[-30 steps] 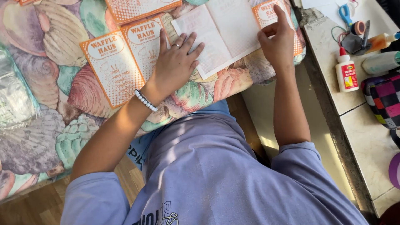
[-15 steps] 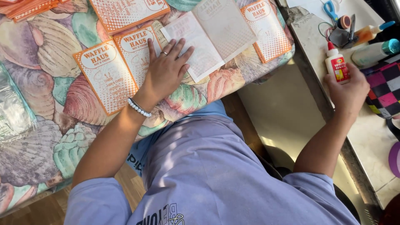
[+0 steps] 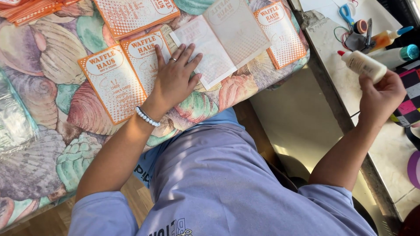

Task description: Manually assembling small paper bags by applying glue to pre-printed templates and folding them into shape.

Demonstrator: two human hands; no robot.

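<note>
My left hand (image 3: pixel 175 76) lies flat, fingers spread wide, on the seashell-patterned surface (image 3: pixel 52 144), pressing down where an orange-and-white booklet (image 3: pixel 131 72) meets the open booklet (image 3: pixel 223 39) lying face down with its pale pages up. A ring shows on one finger and a white bead bracelet (image 3: pixel 147 116) sits at the wrist. My right hand (image 3: pixel 383 96) is raised off to the side, above the pale stone surface (image 3: pixel 385 153), closed around the lower end of a white glue bottle (image 3: pixel 363 65); the bottle is tilted nearly sideways with its red tip pointing up and to the left, well apart from the booklets. More orange booklets lie near: one (image 3: pixel 133 15) at the top, another (image 3: pixel 282 32) just right of the open one, partly tucked under it, and a stack (image 3: pixel 33 11) at the far left corner. On the stone surface beyond the bottle I can see blue-handled scissors (image 3: pixel 348 13), a small roll of tape (image 3: pixel 360 27) and other glue bottles (image 3: pixel 396 54) lying on their sides. A checked pouch (image 3: pixel 411 98) sits just beside my right hand.
</note>
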